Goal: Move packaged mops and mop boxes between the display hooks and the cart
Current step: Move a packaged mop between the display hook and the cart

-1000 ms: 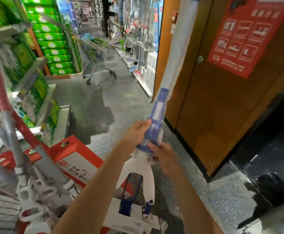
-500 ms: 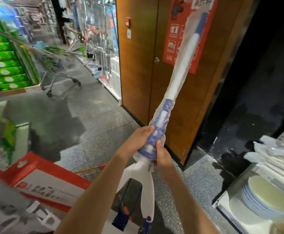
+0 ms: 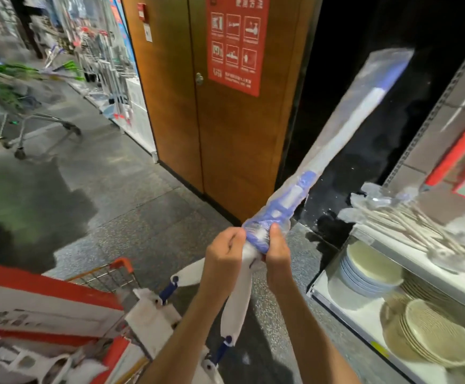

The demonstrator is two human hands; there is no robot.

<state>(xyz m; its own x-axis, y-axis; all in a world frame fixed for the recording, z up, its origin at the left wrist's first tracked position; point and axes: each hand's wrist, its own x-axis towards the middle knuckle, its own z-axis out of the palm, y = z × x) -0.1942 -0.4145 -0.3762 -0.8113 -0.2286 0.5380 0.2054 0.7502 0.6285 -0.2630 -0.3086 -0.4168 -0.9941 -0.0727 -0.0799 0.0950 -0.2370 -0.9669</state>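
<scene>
I hold a packaged mop (image 3: 333, 151) with a blue-and-white handle in clear plastic wrap. It slants from my hands up to the right. My left hand (image 3: 224, 252) and my right hand (image 3: 277, 252) both grip its blue collar from either side. The white mop head (image 3: 236, 300) hangs below my hands, over the cart's corner. The cart (image 3: 109, 273) with orange trim sits at lower left. It carries a red-and-white mop box (image 3: 32, 303) and other white mop parts (image 3: 45, 364).
A shelf (image 3: 336, 303) at right holds stacked plates (image 3: 369, 270) and wrapped mops (image 3: 408, 223) on top. A wooden door (image 3: 225, 112) with a red sign stands ahead. A second trolley (image 3: 32, 126) stands in the aisle at left.
The view has swung right, bringing the plate shelf closer. The mop handle has tilted further right, toward the shelf. Both hands keep the same grip on the collar.
</scene>
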